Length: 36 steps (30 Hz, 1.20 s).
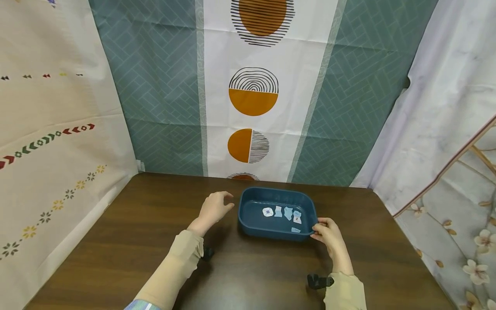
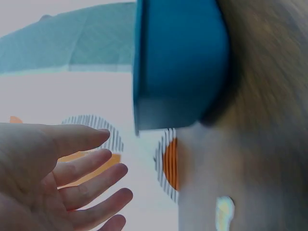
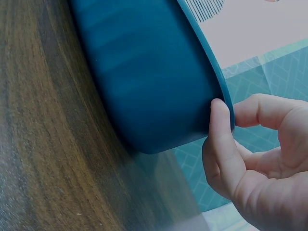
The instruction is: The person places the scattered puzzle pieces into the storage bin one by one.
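Observation:
A dark blue plastic tub (image 1: 271, 233) sits on the brown table. Several small pale blue and white cut-out pieces (image 1: 288, 213) lie flat on its floor; their exact kind is unclear. My right hand (image 1: 328, 236) pinches the rim at the tub's right end. In the right wrist view, thumb and finger are on either side of that rim (image 3: 221, 86). To the left of the tub is my left hand (image 1: 215, 207), apart from it, fingers relaxed and holding nothing. The left wrist view shows a gap between those fingers (image 2: 91, 173) and the tub wall (image 2: 178, 62).
Behind the tub, a patterned curtain (image 1: 252, 142) hangs at the table's far edge (image 1: 186, 177). More cloth hangs at the left (image 1: 58, 163) and right. A small blurred pale object (image 2: 224, 212) shows over the table in the left wrist view; its kind is unclear.

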Each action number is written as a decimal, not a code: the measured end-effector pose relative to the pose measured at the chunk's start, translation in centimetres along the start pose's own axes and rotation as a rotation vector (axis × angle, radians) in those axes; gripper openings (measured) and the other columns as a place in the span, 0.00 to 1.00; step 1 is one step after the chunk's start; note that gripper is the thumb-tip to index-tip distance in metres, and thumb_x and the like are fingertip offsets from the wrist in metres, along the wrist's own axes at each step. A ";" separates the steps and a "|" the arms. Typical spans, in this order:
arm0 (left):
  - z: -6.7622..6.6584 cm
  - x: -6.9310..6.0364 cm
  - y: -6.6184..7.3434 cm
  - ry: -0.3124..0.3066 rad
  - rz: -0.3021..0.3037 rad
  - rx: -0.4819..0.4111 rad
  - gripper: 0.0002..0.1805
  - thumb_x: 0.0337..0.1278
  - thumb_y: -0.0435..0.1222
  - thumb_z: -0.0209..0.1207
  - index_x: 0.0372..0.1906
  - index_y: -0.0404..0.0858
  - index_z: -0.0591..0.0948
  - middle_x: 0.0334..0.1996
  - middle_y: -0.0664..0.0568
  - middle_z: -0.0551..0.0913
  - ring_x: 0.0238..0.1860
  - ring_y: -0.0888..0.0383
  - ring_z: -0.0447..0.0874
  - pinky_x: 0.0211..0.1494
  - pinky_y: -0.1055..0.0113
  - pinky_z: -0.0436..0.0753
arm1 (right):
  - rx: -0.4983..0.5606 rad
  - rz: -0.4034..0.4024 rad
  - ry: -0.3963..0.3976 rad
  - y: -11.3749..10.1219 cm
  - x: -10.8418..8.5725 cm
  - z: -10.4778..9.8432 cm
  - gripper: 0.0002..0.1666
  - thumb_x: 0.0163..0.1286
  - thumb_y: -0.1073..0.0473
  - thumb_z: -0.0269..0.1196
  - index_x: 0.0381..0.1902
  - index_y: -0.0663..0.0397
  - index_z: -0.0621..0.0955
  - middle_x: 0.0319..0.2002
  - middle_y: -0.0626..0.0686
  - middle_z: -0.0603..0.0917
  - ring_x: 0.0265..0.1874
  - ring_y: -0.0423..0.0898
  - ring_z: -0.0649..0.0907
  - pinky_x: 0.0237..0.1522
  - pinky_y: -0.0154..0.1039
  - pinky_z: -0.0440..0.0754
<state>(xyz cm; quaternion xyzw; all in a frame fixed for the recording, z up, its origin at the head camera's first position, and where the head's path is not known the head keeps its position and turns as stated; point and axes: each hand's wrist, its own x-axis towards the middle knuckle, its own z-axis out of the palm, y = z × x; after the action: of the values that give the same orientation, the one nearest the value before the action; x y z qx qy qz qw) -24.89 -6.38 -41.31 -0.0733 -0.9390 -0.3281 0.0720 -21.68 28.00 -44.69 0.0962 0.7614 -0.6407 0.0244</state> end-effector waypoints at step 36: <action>2.1 -1.3 -6.1 -0.023 -0.167 0.267 0.14 0.48 0.37 0.71 0.40 0.33 0.87 0.37 0.39 0.82 0.39 0.41 0.80 0.34 0.55 0.80 | -0.004 -0.001 0.004 0.3 0.3 -0.1 0.27 0.65 0.71 0.53 0.60 0.79 0.61 0.33 0.53 0.73 0.27 0.41 0.75 0.30 0.27 0.82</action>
<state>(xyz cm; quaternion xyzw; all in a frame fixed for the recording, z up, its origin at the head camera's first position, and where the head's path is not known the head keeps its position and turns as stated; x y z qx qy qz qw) -24.95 -9.94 -46.85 0.0114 -0.9779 -0.2044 0.0429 -21.89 28.13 -44.98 0.0968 0.7629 -0.6389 0.0229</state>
